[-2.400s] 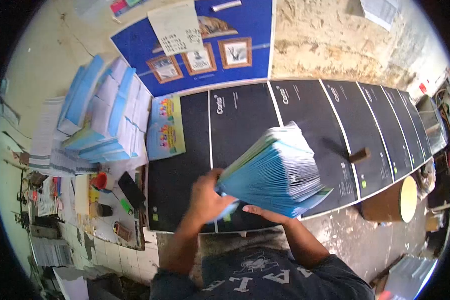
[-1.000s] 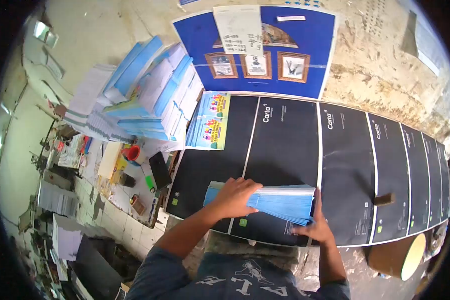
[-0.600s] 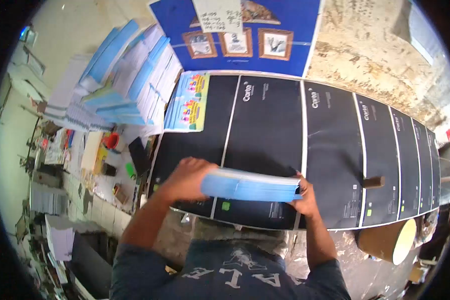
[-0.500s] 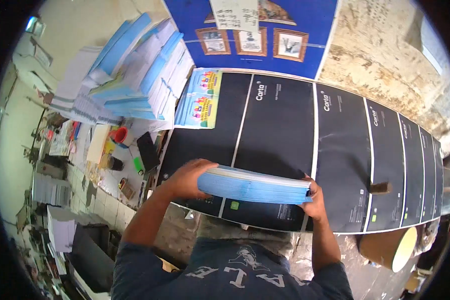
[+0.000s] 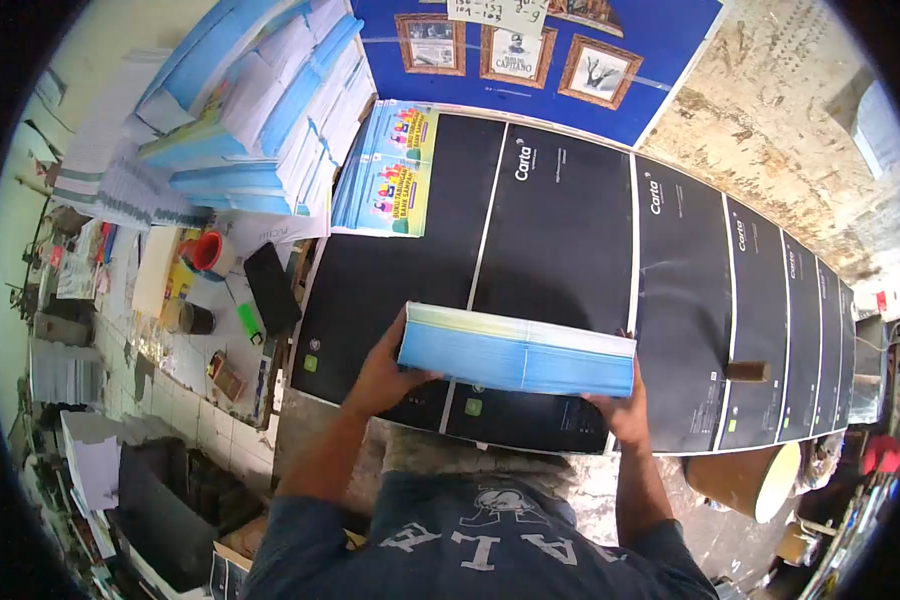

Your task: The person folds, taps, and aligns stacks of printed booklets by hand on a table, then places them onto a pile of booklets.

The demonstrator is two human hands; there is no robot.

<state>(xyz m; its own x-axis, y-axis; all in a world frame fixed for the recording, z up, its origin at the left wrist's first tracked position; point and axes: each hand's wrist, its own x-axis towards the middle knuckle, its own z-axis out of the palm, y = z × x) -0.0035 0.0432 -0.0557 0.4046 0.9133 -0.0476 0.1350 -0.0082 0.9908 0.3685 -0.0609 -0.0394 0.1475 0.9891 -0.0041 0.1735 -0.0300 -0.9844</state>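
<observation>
A thick stack of blue-edged paper sheets (image 5: 520, 352) is held level above the black table (image 5: 560, 250). My left hand (image 5: 382, 372) grips its left end, thumb along the lower side. At the right end my right hand (image 5: 625, 405) holds it, with the fingers partly hidden behind the paper. The long edges of the sheets face me and look even. Colourful printed covers (image 5: 395, 180) lie on the table's far left part, beyond my left hand.
Tall piles of blue and white paper (image 5: 270, 110) stand at the left. Near them are a red cup (image 5: 208, 252), a black phone (image 5: 271, 288) and a dark glass (image 5: 196, 319). A small brown block (image 5: 748, 372) sits at the right, above a brown drum (image 5: 745, 480).
The fanned, slanted sheets have become a compact, even stack. My left hand has moved from on top of the sheets to their left end. The camera view has shifted.
</observation>
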